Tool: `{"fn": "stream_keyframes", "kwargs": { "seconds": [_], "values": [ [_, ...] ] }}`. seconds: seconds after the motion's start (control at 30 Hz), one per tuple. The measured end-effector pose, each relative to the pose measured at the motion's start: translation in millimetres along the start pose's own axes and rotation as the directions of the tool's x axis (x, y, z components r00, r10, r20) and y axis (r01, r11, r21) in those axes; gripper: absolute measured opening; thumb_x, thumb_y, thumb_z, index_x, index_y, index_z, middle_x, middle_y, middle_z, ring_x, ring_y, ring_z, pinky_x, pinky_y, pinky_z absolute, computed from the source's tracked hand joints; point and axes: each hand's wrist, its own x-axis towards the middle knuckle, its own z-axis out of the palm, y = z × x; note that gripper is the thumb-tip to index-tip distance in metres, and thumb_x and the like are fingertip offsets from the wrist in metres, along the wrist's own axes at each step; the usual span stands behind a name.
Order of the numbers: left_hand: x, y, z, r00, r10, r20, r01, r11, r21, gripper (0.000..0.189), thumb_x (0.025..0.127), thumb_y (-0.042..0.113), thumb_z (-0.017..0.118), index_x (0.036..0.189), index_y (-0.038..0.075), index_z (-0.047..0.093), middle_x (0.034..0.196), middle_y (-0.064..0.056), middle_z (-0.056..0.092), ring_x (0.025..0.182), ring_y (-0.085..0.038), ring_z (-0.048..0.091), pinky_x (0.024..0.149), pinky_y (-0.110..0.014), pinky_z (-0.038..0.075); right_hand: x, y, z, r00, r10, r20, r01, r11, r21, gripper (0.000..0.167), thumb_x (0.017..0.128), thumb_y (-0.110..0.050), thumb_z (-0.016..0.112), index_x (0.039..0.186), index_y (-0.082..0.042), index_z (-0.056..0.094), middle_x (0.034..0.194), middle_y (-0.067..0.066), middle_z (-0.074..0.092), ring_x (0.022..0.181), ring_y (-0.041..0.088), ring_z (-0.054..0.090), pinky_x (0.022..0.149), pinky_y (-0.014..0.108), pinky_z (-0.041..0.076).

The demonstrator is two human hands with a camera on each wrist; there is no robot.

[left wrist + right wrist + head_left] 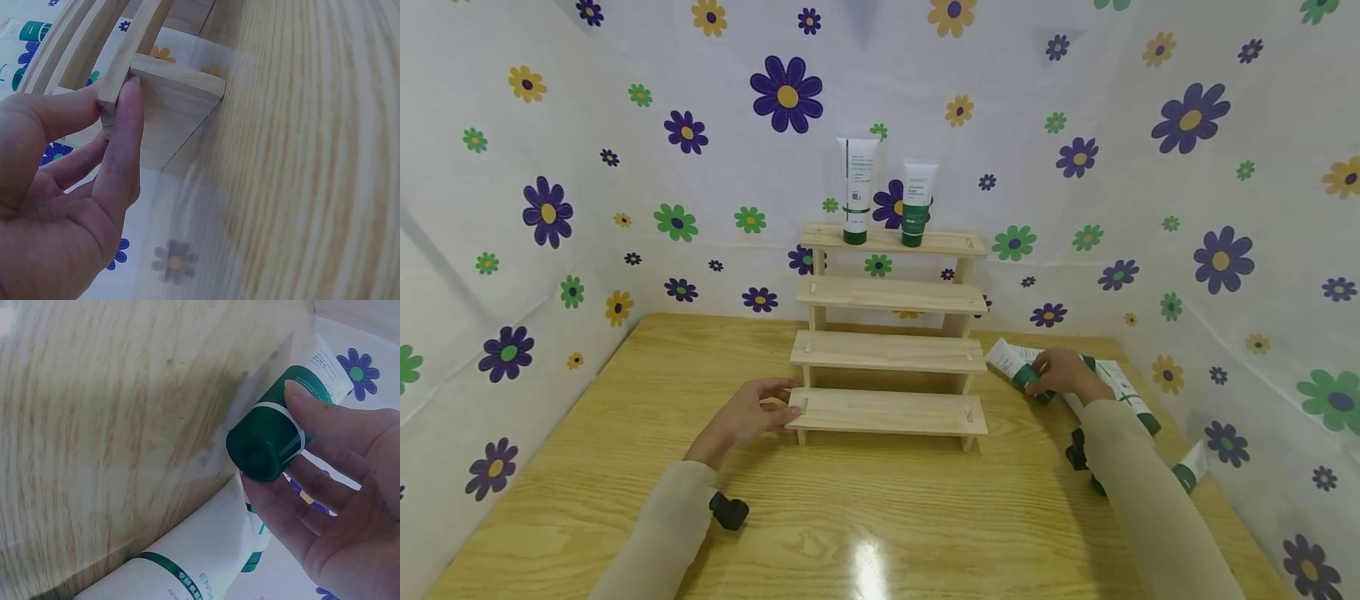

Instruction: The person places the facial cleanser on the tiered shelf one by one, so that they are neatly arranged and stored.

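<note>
A four-step wooden shelf stand (887, 352) is on the table, with a tall white tube (859, 179) and a shorter white-and-green tube (916, 200) upright on its top step. My left hand (748, 414) pinches the left end of the lowest step (115, 84) between thumb and fingers. Right of the stand, my right hand (1066, 372) grips a white-and-green squeeze tube (1011, 363). Its green cap (256, 447) faces the camera in the right wrist view, thumb on one side and fingers on the other. A larger white tube (181, 569) lies close below those fingers.
More tubes lie on the right side of the table, one (1123, 387) beyond my right hand and another (1191, 467) by the right edge, partly behind my sleeve. A flower-patterned cloth (715, 167) encloses the wooden table (820, 517) at the back and sides.
</note>
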Motion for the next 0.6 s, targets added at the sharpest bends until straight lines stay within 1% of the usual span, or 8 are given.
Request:
{"fn": "stream_keyframes", "kwargs": {
  "seconds": [0.2, 0.4, 0.5, 0.6],
  "values": [
    [-0.1, -0.1, 0.0, 1.000, -0.021, -0.015, 0.021, 1.000, 0.011, 0.054, 0.100, 0.013, 0.069, 0.148, 0.000, 0.050, 0.127, -0.025, 0.056, 0.100, -0.019, 0.070, 0.084, -0.037, 0.066, -2.5, 5, -5, 0.999, -0.024, -0.041, 0.025, 0.999, 0.027, 0.056, 0.086, -0.023, 0.082, 0.125, 0.012, 0.063, 0.124, 0.036, 0.065, 0.109, 0.047, 0.065, 0.090, 0.053, 0.059],
    [1.5, -3.3, -0.6, 1.000, -0.021, -0.017, 0.021, 1.000, 0.015, 0.055, 0.099, 0.015, 0.070, 0.148, 0.000, 0.050, 0.128, -0.025, 0.057, 0.100, -0.020, 0.070, 0.084, -0.038, 0.066, -6.9, 0, -16, 0.997, -0.013, -0.082, 0.019, 0.997, 0.081, 0.055, 0.087, -0.021, 0.080, 0.126, 0.014, 0.061, 0.121, 0.037, 0.066, 0.101, 0.043, 0.068, 0.083, 0.046, 0.062],
    [2.4, -4.8, -0.4, 1.000, -0.020, -0.019, 0.020, 0.999, 0.027, 0.055, 0.099, 0.016, 0.070, 0.148, 0.001, 0.050, 0.128, -0.024, 0.057, 0.100, -0.020, 0.070, 0.084, -0.038, 0.066, -10.4, -6, -22, 0.996, -0.006, -0.085, 0.016, 0.992, 0.121, 0.056, 0.089, -0.021, 0.079, 0.128, 0.014, 0.060, 0.121, 0.037, 0.066, 0.101, 0.040, 0.068, 0.086, 0.047, 0.062],
    [2.8, -5.1, -0.1, 1.000, -0.020, -0.021, 0.020, 0.999, 0.028, 0.055, 0.099, 0.017, 0.071, 0.148, 0.001, 0.051, 0.128, -0.024, 0.057, 0.099, -0.020, 0.070, 0.084, -0.038, 0.066, -15.0, -11, -28, 0.997, 0.004, -0.079, 0.008, 0.988, 0.154, 0.059, 0.090, -0.023, 0.079, 0.132, 0.014, 0.058, 0.125, 0.038, 0.064, 0.105, 0.042, 0.068, 0.093, 0.053, 0.060]
  ]
}}
